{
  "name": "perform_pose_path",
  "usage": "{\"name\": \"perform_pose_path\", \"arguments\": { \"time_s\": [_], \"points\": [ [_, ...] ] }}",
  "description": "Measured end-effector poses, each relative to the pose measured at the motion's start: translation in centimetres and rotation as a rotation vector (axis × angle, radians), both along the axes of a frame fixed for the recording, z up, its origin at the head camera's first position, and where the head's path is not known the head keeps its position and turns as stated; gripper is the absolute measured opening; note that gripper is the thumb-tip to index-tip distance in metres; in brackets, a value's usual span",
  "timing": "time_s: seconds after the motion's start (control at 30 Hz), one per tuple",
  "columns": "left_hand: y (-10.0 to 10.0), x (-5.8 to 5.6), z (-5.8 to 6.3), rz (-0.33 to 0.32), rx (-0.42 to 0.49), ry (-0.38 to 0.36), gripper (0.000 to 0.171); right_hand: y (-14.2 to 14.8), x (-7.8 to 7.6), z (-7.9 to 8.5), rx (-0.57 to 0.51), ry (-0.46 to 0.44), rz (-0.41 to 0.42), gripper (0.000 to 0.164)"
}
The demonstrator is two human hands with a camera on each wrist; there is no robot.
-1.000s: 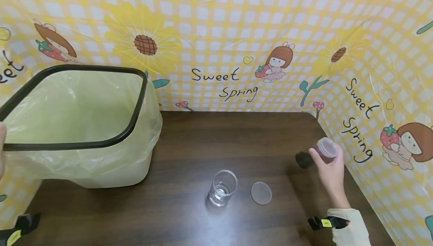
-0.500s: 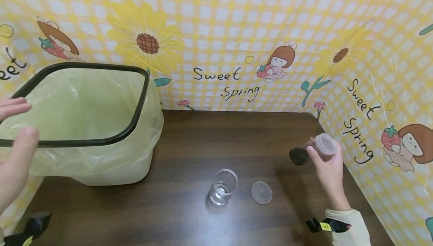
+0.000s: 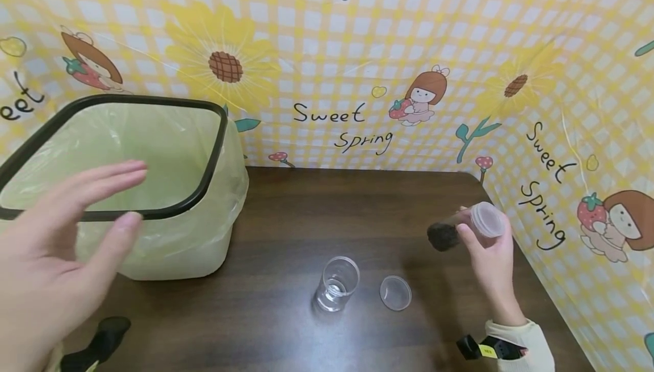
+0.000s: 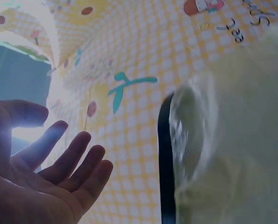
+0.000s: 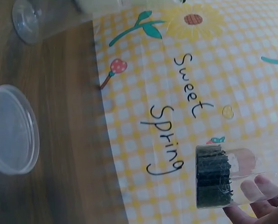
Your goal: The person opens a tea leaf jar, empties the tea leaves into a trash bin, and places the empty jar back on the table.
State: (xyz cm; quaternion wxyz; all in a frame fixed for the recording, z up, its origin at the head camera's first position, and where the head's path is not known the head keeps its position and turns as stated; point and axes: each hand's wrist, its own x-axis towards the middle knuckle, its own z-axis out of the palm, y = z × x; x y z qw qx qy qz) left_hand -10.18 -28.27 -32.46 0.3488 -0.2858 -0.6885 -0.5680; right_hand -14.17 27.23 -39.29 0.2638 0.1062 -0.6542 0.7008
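My right hand [image 3: 493, 264] grips a clear plastic jar [image 3: 487, 218], tilted on its side above the table, with a translucent cap at the end near my palm. Dark, ragged-edged stuff [image 5: 213, 177] is packed at the jar's other end. My left hand [image 3: 61, 241] is raised in front of the bin, fingers and thumb spread apart and holding nothing. On the table stands a clear open jar [image 3: 337, 284], its inside showing through the wall. Beside it, to the right, lies a round clear lid [image 3: 395, 293].
A bin with a black rim [image 3: 168, 211] and a pale yellow liner bag [image 3: 225, 190] takes up the left side. The dark wooden table [image 3: 306, 207] meets a yellow checked cloth [image 3: 306, 48] at the back and right.
My left hand has come away from the bin's left edge and moved right, now in front of the rim. The jar in my right hand has shifted slightly left.
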Motion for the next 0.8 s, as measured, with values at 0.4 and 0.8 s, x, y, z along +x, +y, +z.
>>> {"name": "perform_pose_path", "arguments": {
  "time_s": [0.4, 0.8],
  "points": [
    [8.6, 1.2, 3.5, 0.026, -0.280, 0.019, 0.045, -3.0, -0.3, 0.3, -0.049, 0.004, 0.099, 0.042],
    [14.9, -1.0, 4.0, -0.042, -0.375, -0.074, 0.055, -6.0, -1.1, 0.7, -0.164, 0.006, 0.142, 0.036]
  ]
}}
